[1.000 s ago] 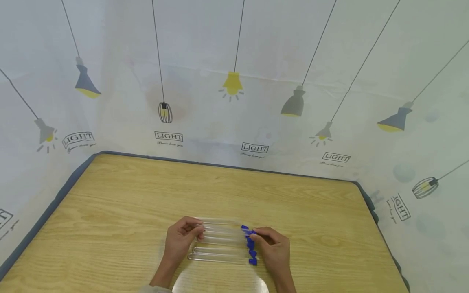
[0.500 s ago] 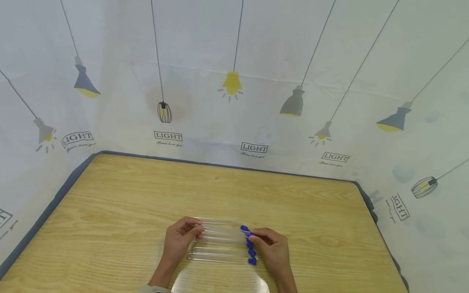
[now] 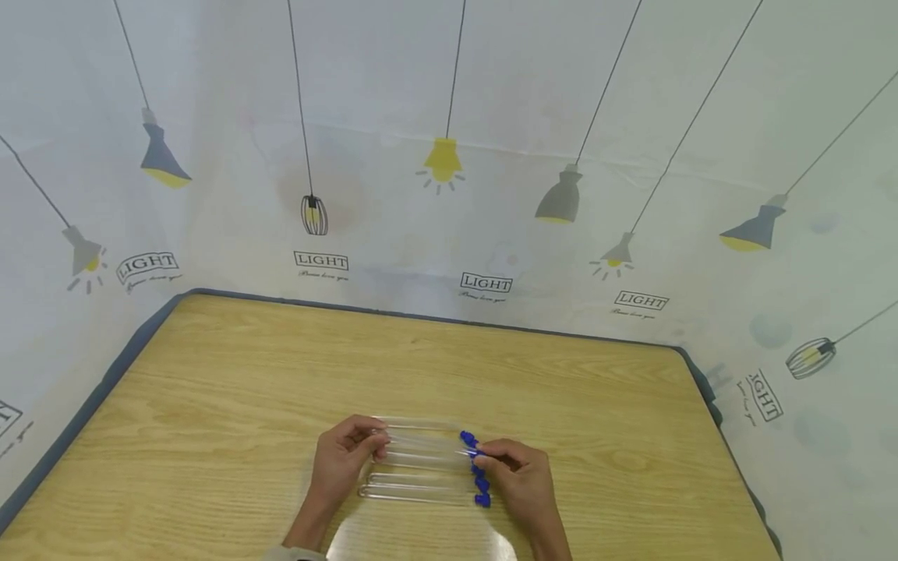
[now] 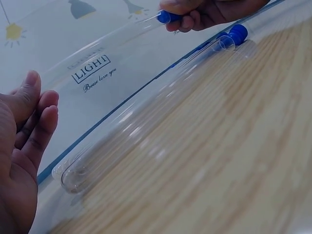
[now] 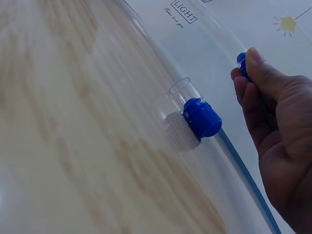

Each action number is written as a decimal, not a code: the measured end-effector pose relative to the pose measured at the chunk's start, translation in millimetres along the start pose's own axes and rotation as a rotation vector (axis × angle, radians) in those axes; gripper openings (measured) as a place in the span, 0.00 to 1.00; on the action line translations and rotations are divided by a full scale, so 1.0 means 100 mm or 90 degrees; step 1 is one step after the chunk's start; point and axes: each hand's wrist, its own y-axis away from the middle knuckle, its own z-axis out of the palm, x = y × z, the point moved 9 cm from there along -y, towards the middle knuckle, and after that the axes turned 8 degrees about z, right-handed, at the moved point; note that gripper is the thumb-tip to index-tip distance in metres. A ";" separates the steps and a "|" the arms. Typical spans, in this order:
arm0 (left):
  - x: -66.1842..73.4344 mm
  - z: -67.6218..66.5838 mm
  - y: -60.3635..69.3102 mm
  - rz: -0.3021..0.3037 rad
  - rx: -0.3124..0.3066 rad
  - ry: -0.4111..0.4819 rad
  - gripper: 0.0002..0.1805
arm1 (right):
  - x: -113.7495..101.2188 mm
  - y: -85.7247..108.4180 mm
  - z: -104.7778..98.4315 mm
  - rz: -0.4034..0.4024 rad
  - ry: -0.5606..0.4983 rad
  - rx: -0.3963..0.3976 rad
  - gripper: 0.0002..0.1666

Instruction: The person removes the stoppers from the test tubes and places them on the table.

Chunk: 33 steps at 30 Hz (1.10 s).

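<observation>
My left hand (image 3: 344,460) pinches the rounded end of a clear test tube (image 4: 112,41), raised above the table. At the tube's other end, the thumb and fingers of my right hand (image 3: 522,471) pinch a blue stopper (image 4: 167,17), which sits at the tube's mouth. How deep it sits is hard to tell. Below, several more clear test tubes (image 3: 421,492) lie side by side on the table. Blue stoppers (image 3: 482,485) lie in a row by their open ends. One loose stopper (image 5: 202,118) shows close to a tube mouth in the right wrist view.
The wood-grain table (image 3: 295,366) has a dark blue edge (image 3: 435,319) along its back and sides. Behind it hangs a pale wall sheet (image 3: 393,93) printed with lamps. Light glares off the table's near side, between the forearms.
The right hand's fingertips have shifted slightly toward the near side, along with the tube's mouth end. The left hand keeps nearly the same place, and the lying tubes stay put.
</observation>
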 end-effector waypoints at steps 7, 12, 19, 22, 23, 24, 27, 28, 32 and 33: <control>-0.01 -0.01 0.00 0.001 0.004 0.004 0.07 | 0.01 0.01 0.03 0.044 0.007 0.008 0.08; -0.03 0.01 0.00 -0.009 0.000 0.009 0.07 | 0.04 0.02 0.01 0.057 0.012 0.007 0.08; -0.02 0.01 0.01 -0.015 0.001 -0.005 0.07 | 0.04 0.01 0.01 0.054 0.002 -0.009 0.08; -0.04 0.01 0.02 -0.030 -0.003 -0.006 0.08 | 0.03 0.01 0.00 0.053 0.006 -0.009 0.08; -0.05 0.02 0.02 -0.033 -0.005 -0.004 0.08 | 0.03 0.01 -0.01 0.054 0.005 -0.010 0.08; -0.05 0.02 0.02 -0.033 -0.009 -0.003 0.08 | 0.02 0.02 -0.02 0.052 0.007 -0.010 0.07; -0.06 0.03 0.02 -0.030 -0.014 -0.002 0.07 | 0.02 0.01 -0.12 0.055 0.021 0.012 0.06; -0.05 0.01 0.02 -0.024 -0.007 -0.003 0.06 | 0.02 0.01 -0.17 0.056 0.027 0.026 0.06; -0.01 -0.12 -0.01 -0.016 0.034 -0.019 0.06 | 0.06 0.01 -0.41 0.059 0.036 0.092 0.07; 0.01 -0.15 -0.01 -0.013 0.043 -0.024 0.07 | 0.08 0.01 -0.43 0.057 0.033 0.096 0.07</control>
